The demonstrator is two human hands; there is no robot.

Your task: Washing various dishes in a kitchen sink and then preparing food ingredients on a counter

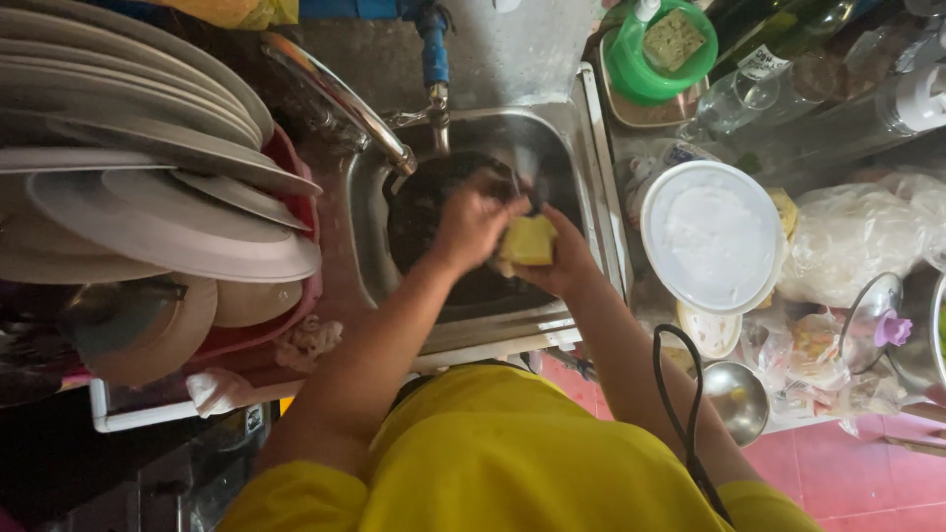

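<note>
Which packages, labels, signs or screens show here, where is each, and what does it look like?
Bottle label: on a dark green glass bottle, top right behind the counter; small, white.
Plastic bags: right counter, beside the round white lid; clear and crumpled.
Green tub: top, right of the tap; round, holding a scouring pad.
No signs or screens.

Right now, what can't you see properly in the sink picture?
Head view only:
- The dark pan in the sink: its middle is covered by both hands.
- The left hand: its fingers are blurred, so its grip is unclear.
- The yellow sponge: partly hidden by the right hand.
- The stacked plates: cut off by the left edge.
- The tap: its top leaves the frame.
</note>
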